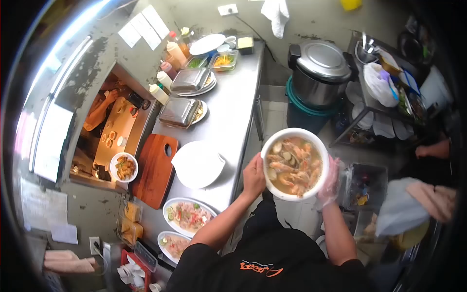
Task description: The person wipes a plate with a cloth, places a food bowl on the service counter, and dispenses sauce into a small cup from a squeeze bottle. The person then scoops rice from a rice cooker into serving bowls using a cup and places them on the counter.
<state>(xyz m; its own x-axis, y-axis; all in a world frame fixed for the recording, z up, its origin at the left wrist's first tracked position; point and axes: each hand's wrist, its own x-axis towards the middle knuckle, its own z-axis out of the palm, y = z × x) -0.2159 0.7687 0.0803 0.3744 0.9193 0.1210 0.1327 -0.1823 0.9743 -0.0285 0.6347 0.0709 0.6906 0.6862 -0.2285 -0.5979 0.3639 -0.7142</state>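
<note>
steel counter (pixel 236 104) beside held bowl (pixel 292 132), grey wall (pixel 314 22)

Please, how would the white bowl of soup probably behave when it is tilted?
The bowl is probably heavy, being well filled with soup. Lacking a lid, it may slosh over. Its smooth rim could feel slippery to the gloved right hand.

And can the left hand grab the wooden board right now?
Probably not: the left hand is busy holding the white soup bowl, and a big white dish sits between it and the wooden board.
</note>
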